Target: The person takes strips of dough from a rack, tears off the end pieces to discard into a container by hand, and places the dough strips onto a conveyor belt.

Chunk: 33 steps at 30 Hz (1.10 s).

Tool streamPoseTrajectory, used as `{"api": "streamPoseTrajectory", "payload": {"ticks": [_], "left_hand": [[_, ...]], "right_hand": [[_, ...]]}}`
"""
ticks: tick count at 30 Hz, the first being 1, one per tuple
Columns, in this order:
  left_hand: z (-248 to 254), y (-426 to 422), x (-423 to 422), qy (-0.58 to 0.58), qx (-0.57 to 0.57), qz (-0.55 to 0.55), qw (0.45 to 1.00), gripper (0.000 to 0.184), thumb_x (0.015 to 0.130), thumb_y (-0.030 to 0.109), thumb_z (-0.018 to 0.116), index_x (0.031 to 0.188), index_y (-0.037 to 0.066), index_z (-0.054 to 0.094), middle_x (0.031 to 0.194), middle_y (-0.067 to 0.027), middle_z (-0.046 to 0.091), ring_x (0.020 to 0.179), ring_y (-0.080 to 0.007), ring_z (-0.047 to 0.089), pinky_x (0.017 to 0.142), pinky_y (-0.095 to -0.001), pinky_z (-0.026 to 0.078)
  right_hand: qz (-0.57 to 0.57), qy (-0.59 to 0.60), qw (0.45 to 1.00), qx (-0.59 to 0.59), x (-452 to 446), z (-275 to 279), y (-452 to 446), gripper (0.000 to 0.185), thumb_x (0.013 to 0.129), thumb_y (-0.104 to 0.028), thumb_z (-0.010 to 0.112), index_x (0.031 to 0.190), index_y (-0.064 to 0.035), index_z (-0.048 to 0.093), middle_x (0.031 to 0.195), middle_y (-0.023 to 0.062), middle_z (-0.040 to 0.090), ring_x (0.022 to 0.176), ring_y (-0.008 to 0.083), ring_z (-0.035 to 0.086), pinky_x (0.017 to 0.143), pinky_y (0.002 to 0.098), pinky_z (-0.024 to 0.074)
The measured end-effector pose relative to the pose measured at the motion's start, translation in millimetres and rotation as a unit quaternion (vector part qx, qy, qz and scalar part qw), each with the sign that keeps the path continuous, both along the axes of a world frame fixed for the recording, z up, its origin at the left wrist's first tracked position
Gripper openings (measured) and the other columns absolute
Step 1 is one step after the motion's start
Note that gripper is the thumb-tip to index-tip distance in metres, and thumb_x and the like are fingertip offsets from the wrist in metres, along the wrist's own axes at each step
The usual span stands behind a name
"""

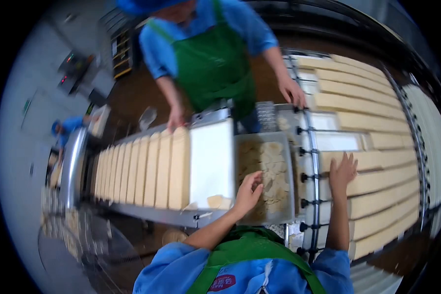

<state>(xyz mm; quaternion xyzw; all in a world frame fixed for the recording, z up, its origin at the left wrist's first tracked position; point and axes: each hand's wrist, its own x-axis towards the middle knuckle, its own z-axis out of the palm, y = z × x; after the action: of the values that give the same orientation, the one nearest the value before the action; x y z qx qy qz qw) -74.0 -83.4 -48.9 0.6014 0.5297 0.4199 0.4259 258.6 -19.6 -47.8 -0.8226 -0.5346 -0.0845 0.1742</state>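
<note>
Slabs (382,181), long and pale, laid side by side on railed conveyor (314,154), likely to keep rows straight; right hand (343,175) spread over one, perhaps steadying it; left hand (249,192) loosely curled above scrap-filled bin (290,186), any pinch unclear.

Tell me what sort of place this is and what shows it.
Probably a food factory, perhaps making wafers or similar baked goods: rows of long tan blocks, a plastic bin of broken flat scraps, and matching green aprons.
</note>
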Motion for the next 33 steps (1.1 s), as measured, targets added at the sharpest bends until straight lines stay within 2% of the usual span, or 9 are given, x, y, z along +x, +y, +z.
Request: {"api": "streamPoseTrajectory", "payload": {"ticks": [1,5,11,14,16,17,25,29,33], "left_hand": [[0.8,-11.3,-13.1,-0.063,-0.017,0.023,0.998,0.038,0.090,0.004,0.055,0.127,0.003,0.049,0.111,-0.0127,0.058,0.096,-0.0190,0.059,0.084,-0.0290,0.047],[-4.4,-47.9,-85.0,-0.017,0.001,0.123,0.992,0.032,0.092,0.004,0.054,0.123,0.003,0.052,0.105,-0.0087,0.061,0.093,-0.0144,0.060,0.080,-0.0267,0.049],[-21.6,-93.1,-191.9,-0.003,0.005,0.384,0.923,0.027,0.089,0.007,0.056,0.115,0.001,0.057,0.107,-0.0127,0.058,0.088,-0.0191,0.058,0.076,-0.0273,0.049],[-58.8,-114.4,-246.3,0.103,-0.033,0.494,0.863,0.038,0.087,0.010,0.057,0.123,0.002,0.049,0.118,-0.0163,0.053,0.105,-0.0231,0.053,0.086,-0.0325,0.045],[-76.9,-122.8,-271.7,0.253,-0.053,0.531,0.807,0.046,0.083,0.011,0.058,0.125,-0.003,0.044,0.122,-0.0243,0.047,0.116,-0.0333,0.043,0.097,-0.0409,0.037],[-81.6,-124.4,-278.6,0.240,-0.068,0.519,0.818,0.049,0.080,0.001,0.052,0.127,-0.007,0.039,0.118,-0.0303,0.044,0.113,-0.0409,0.042,0.098,-0.0435,0.034],[-67.6,-110.4,-291.7,0.133,-0.159,0.453,0.867,0.048,0.084,0.003,0.051,0.129,-0.008,0.039,0.117,-0.0308,0.040,0.107,-0.0429,0.046,0.096,-0.0422,0.039],[-71.0,-108.0,-286.1,0.147,-0.126,0.414,0.890,0.064,0.082,0.019,0.065,0.132,-0.009,0.036,0.120,-0.0309,0.037,0.103,-0.0427,0.049,0.093,-0.0406,0.043],[-50.1,-98.5,-287.4,0.191,-0.193,0.307,0.912,0.091,0.078,0.027,0.071,0.138,-0.012,0.013,0.128,-0.0375,0.029,0.110,-0.0526,0.048,0.091,-0.0463,0.046]], "right_hand": [[0.055,0.022,0.998,0.019,-19.7,1.5,-9.7,0.054,0.090,-0.037,0.053,0.133,-0.0060,0.045,0.142,0.0174,0.039,0.136,0.0395,0.024,0.107,0.0565,0.0178],[0.235,0.144,0.958,0.075,-94.9,9.6,-39.3,0.040,0.086,-0.015,0.058,0.125,-0.0054,0.051,0.126,0.0157,0.053,0.128,0.0359,0.038,0.107,0.0478,0.0216],[0.418,0.248,0.874,0.019,-202.8,30.0,-69.5,0.025,0.085,-0.013,0.058,0.109,-0.0037,0.061,0.115,0.0167,0.059,0.111,0.0334,0.051,0.098,0.0421,0.0343],[0.491,0.294,0.819,-0.033,-257.0,45.6,-78.5,0.021,0.083,-0.011,0.060,0.102,-0.0032,0.064,0.105,0.0152,0.063,0.103,0.0321,0.056,0.093,0.0409,0.0384],[0.523,0.315,0.790,-0.045,-290.4,50.0,-80.0,0.019,0.082,-0.010,0.060,0.100,-0.0032,0.064,0.101,0.0142,0.064,0.100,0.0314,0.057,0.091,0.0404,0.0397],[0.549,0.339,0.762,-0.056,-307.1,52.3,-80.1,0.018,0.081,-0.009,0.061,0.098,-0.0032,0.065,0.096,0.0132,0.065,0.096,0.0307,0.058,0.089,0.0399,0.0410],[0.656,0.320,0.682,-0.055,-429.0,70.7,-59.3,0.015,0.081,-0.009,0.061,0.094,-0.0021,0.065,0.092,0.0121,0.066,0.093,0.0283,0.060,0.086,0.0379,0.0430],[0.659,0.292,0.690,-0.064,-488.8,52.4,-32.9,0.017,0.082,-0.011,0.061,0.096,-0.0023,0.065,0.104,0.0146,0.063,0.105,0.0313,0.055,0.092,0.0403,0.0400],[0.610,0.103,0.785,-0.039,-541.0,18.1,1.7,0.043,0.079,-0.022,0.066,0.116,-0.0007,0.057,0.129,0.0171,0.048,0.126,0.0346,0.036,0.102,0.0483,0.0279]]}}
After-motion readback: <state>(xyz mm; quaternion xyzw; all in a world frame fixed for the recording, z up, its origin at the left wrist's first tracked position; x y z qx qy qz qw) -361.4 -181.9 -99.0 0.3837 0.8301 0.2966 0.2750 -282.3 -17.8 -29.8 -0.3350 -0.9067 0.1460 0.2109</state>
